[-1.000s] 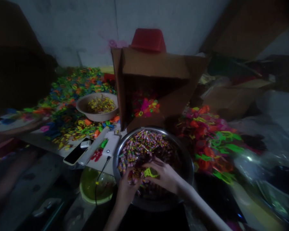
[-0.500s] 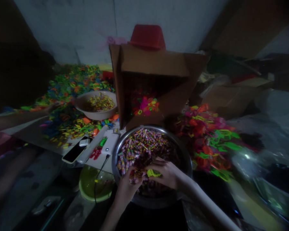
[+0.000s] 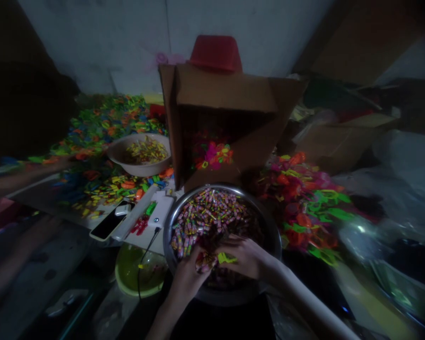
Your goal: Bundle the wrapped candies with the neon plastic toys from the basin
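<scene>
Both hands are over a wide metal bowl point(image 3: 276, 231) filled with small pink and yellow printed pieces point(image 3: 212, 208) that look like wrapped candies. My left hand point(image 3: 188, 278), at the bowl's near left, is closed around a few wrapped candies point(image 3: 204, 261). Close beside it, my right hand point(image 3: 250, 257) has its fingers bent around a bright yellow-green plastic piece point(image 3: 226, 258). Dim light and the fingers hide where the two hands' contents meet.
Behind the bowl an open cardboard box point(image 3: 230, 89) holds bright plastic pieces. More colourful plastic pieces point(image 3: 304, 208) lie right. At left stand a white basin point(image 3: 141, 169), a phone point(image 3: 109, 222), a power bank point(image 3: 161, 212) and a green bowl point(image 3: 122, 276). Another person's arm point(image 3: 28, 179) reaches in.
My hands stay nearly in place, with small finger movements around the candies and the yellow-green piece. The other person's arm at left has shifted slightly.
</scene>
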A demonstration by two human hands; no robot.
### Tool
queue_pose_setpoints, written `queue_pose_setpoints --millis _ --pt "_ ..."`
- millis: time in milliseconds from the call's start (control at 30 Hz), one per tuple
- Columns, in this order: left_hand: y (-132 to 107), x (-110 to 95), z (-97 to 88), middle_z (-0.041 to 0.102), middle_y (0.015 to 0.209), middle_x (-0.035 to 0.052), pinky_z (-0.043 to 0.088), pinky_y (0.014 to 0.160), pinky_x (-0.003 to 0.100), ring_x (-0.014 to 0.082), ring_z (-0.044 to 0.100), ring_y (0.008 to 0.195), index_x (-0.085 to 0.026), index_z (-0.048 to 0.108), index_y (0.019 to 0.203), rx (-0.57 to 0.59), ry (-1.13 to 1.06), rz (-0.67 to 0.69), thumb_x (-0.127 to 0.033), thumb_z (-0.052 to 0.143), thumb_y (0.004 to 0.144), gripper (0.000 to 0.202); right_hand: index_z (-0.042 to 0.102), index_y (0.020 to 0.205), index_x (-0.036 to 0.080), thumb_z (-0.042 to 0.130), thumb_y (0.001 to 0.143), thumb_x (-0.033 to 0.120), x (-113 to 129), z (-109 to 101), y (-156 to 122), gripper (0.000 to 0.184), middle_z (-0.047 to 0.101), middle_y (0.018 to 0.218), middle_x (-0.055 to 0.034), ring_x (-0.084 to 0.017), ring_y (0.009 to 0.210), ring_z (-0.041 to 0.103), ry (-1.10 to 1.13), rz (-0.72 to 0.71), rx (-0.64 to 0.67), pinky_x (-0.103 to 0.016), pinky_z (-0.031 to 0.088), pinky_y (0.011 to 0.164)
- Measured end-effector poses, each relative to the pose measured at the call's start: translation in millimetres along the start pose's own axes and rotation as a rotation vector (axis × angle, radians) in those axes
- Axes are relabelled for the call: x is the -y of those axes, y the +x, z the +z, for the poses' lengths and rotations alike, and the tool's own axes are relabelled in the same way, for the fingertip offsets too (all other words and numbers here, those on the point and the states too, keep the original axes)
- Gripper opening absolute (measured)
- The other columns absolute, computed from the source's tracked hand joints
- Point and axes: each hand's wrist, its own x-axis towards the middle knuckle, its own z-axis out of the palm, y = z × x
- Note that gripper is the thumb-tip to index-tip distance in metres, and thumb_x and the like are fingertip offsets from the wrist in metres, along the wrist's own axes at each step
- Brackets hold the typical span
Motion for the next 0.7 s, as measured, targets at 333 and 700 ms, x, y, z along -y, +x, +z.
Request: queue_pose_setpoints --millis 333,700 --pt "-1 5 -1.8 0.073 0.093 0.0032 0.050 0.080 0.027 0.0201 0.068 0.086 -0.024 0.061 0.094 0.154 0.041 0.153 -0.009 0.050 0.064 0.036 0.060 0.103 0.019 0.053 0.090 0.026 -17 18 3 0.017 0.064 0.103 -0.0062 -0.018 0.099 0.057 0.203 -0.115 0.032 -0.028 0.044 0.087" --pt "-1 4 -3.4 0.073 0.094 0.0034 0.051 0.081 0.025 0.0197 0.067 0.089 -0.025 0.063 0.094 0.206 0.098 0.233 -0.005 0.049 0.060 0.041 0.062 0.101 0.019 0.056 0.085 0.024 -20 24 -5 0.018 0.067 0.099 -0.0045 -0.017 0.089 0.062 0.283 0.016 0.055 -0.025 0.047 0.080"
